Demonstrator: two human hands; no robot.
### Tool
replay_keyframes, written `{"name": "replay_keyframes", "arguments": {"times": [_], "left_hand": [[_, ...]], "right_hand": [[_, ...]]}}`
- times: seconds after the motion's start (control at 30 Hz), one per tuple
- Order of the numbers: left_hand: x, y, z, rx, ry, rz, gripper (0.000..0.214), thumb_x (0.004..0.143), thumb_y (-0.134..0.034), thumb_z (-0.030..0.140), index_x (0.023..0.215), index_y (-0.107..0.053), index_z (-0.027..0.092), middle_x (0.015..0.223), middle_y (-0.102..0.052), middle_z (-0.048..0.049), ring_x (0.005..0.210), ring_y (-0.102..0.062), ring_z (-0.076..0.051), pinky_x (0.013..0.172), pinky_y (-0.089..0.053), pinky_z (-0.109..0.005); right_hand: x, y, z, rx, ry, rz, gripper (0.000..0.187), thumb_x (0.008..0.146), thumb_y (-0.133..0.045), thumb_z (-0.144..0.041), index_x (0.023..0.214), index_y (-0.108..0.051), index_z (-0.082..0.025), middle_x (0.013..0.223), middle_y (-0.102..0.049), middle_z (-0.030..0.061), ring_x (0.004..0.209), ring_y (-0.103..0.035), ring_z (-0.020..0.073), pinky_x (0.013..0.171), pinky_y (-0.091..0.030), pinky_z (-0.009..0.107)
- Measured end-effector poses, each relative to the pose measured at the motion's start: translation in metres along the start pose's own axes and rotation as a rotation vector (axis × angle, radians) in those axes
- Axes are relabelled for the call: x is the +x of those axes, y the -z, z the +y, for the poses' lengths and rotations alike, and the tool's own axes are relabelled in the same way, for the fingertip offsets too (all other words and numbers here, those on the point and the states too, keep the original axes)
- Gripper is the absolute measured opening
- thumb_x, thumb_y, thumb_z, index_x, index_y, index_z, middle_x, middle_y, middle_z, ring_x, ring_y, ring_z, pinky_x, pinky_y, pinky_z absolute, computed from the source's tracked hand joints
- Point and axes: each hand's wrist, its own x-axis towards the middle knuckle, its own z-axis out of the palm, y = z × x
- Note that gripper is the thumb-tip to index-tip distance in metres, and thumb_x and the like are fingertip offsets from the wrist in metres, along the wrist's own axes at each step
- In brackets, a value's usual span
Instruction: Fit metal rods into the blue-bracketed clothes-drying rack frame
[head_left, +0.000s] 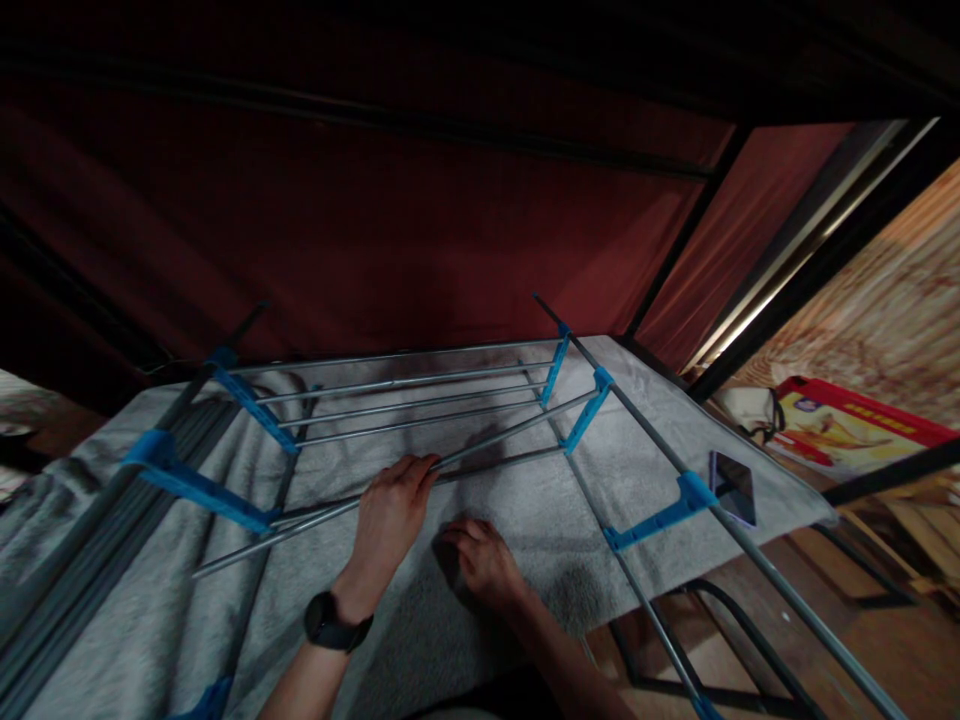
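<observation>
At the left edge of the table, a grey towel (112, 590) covers the top and hangs over the side. On it lies a folding drying rack (420, 400) of thin grey metal bars. Its left frame runs along the towel's left edge, with a blue plastic bracket (195, 485) clipped across it. From that bracket a long rod (510, 432) slants up and to the right, across the middle of the towel, toward the far right corner. The left hand (390, 515), with a black watch (330, 622) on its wrist, reaches in from the near edge and is closed on this rod. The fingers (424, 468) fold over the top of the bar and the palm sits below it, so the rod passes through the curl of the hand. Just right of it, the right hand (486, 560) rests knuckles-up on the towel below the rod and clear of it. Its fingers are bent with the tips down in the cloth; whether they pinch the towel cannot be told. Further right, a second blue bracket (660, 515) sits on the rack's right frame. A dark phone (733, 487) lies beside it near the towel's right edge. Beyond the table a red box (847, 425) stands on the floor, and a dark red curtain (420, 230) hangs behind.
</observation>
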Motion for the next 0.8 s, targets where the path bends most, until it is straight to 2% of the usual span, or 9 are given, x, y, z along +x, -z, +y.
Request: {"name": "replay_keyframes", "arguments": {"times": [0.4,0.8], "left_hand": [[0.0039,0.0042,0.0002,0.003,-0.017,0.0,0.036,0.105,-0.045,0.033,0.126,-0.072,0.023,0.106,-0.075,-0.0069,0.092,-0.07,-0.024,0.08,-0.052,-0.033],[0.0077,0.0094,-0.0016,0.067,-0.111,0.087,0.032,0.104,-0.048,0.029,0.123,-0.073,0.021,0.101,-0.076,-0.0069,0.085,-0.07,-0.026,0.075,-0.05,-0.035]], "right_hand": [[0.0003,0.0003,0.0,0.031,0.011,0.005,0.049,0.086,-0.052,-0.002,0.126,-0.067,-0.024,0.128,-0.07,0.0051,0.12,-0.062,0.0179,0.111,-0.046,0.036],[0.0008,0.0008,-0.0033,0.073,-0.009,0.021,0.05,0.083,-0.051,-0.001,0.124,-0.069,-0.024,0.127,-0.07,0.0051,0.12,-0.062,0.0193,0.112,-0.046,0.039]]}}
